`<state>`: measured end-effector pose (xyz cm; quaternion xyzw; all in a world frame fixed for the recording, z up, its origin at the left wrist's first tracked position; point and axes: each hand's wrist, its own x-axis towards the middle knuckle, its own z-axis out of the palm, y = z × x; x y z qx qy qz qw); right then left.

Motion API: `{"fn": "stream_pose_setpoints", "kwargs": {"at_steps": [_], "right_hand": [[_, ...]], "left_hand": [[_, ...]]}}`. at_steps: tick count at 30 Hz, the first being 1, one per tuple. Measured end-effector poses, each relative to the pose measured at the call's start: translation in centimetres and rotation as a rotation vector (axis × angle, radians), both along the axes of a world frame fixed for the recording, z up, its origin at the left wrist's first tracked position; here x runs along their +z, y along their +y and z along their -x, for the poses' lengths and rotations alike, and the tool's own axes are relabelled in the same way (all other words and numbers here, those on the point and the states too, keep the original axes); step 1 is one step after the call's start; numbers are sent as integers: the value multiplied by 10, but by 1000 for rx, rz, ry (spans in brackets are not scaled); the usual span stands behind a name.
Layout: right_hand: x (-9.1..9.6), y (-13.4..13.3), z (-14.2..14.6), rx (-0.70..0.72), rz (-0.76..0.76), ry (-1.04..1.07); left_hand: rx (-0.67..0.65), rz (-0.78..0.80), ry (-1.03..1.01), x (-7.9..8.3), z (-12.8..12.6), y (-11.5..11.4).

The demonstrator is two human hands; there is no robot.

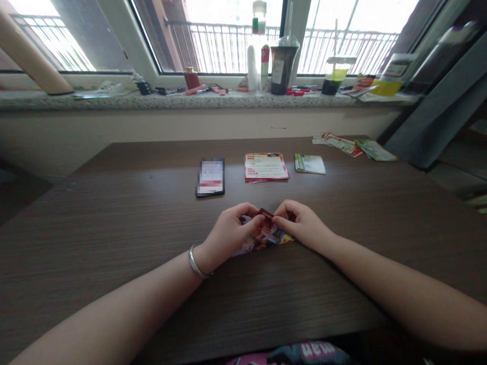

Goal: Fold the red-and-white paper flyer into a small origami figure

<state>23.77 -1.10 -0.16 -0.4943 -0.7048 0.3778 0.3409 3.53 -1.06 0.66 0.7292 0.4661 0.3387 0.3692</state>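
Both hands meet over the middle of the table at a colourful printed piece (263, 234), with a dark red strip along its far edge. Whether it is a packet or a folded sheet I cannot tell. My left hand (236, 228), with a silver bangle on its wrist, pinches the red strip between thumb and fingers. Close beside it, my right hand (300, 223) pinches the same strip from the other side. The lower part of the piece lies low over the table, partly covered by my hands.
Beyond my hands lie a phone (210, 176), a stack of printed cards (266, 167) and a smaller stack (310, 164). More printed papers (342, 144) are at the far right. The stone windowsill (171, 101) holds a dark drink cup (283, 66), bottles and small items.
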Motion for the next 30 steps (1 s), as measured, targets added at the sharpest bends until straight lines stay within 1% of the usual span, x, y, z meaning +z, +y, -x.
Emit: {"fn": "stream_pose_setpoints", "kwargs": {"at_steps": [5,13,19,27,30], "right_hand": [[0,0,0,4,-1,6],[3,-1,1,-4,-47,-18],[3,-1,2,0,-52,-5],[3,-3,3,12,13,13],[4,-3,3,6,19,0]], "left_hand": [[0,80,-94,1,-3,-3],[-27,111,-154,1,-4,-7],[-14,0,-51,0,-2,-7],[2,1,-11,-2,-2,-5],[-7,27,-38,0,-3,-6]]}}
